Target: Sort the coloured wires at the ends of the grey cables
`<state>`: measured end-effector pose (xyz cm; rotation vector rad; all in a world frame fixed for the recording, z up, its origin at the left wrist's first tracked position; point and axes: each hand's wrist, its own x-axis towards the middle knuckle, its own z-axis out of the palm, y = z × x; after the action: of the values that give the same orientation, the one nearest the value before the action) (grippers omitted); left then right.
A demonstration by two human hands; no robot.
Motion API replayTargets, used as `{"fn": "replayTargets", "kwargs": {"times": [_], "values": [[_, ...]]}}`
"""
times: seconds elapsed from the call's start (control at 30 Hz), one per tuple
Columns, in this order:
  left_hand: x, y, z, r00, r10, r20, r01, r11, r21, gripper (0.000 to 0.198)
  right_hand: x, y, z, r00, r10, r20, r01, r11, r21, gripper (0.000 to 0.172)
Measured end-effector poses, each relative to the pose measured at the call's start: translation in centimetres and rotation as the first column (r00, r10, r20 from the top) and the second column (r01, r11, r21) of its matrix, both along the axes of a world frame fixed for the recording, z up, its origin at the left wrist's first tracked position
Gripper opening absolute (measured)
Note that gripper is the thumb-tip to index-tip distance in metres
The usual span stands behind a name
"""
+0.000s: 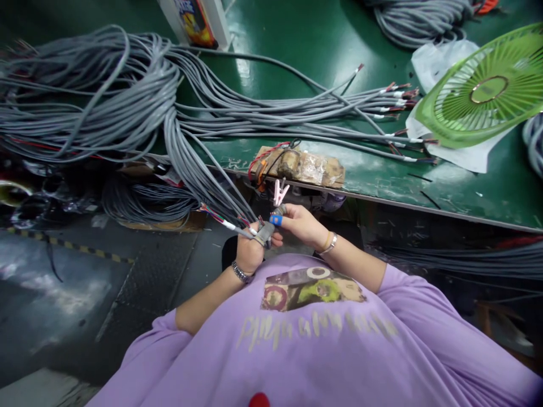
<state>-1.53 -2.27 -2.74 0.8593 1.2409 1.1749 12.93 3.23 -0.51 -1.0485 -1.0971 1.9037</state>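
Nearer me than the wooden block [311, 168], my left hand [249, 250] grips grey cables [193, 161] near their ends; my right hand [302, 226] curls just beside it, whether pinching anything I cannot tell.

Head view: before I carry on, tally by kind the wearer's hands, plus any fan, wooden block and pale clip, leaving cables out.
Left hand and right hand: 2
Green fan: 1
Wooden block: 1
Pale clip: 1
Total: 5
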Motion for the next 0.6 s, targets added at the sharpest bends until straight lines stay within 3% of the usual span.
{"fn": "replayTargets", "kwargs": {"times": [0.37,0.6], "values": [[0.5,0.5,0.6,0.987,0.156,0.038,-0.155,0.988,-0.017,0.037,0.0,-0.8,-1.1,0.997,-0.075,-0.022,0.078,0.989,0.127,0.034],[0.2,0.2,0.6,0.988,0.151,0.028,-0.15,0.988,-0.03,0.032,0.3,-0.5,-0.6,0.998,-0.026,0.05,0.024,0.999,0.033,0.036]]}}
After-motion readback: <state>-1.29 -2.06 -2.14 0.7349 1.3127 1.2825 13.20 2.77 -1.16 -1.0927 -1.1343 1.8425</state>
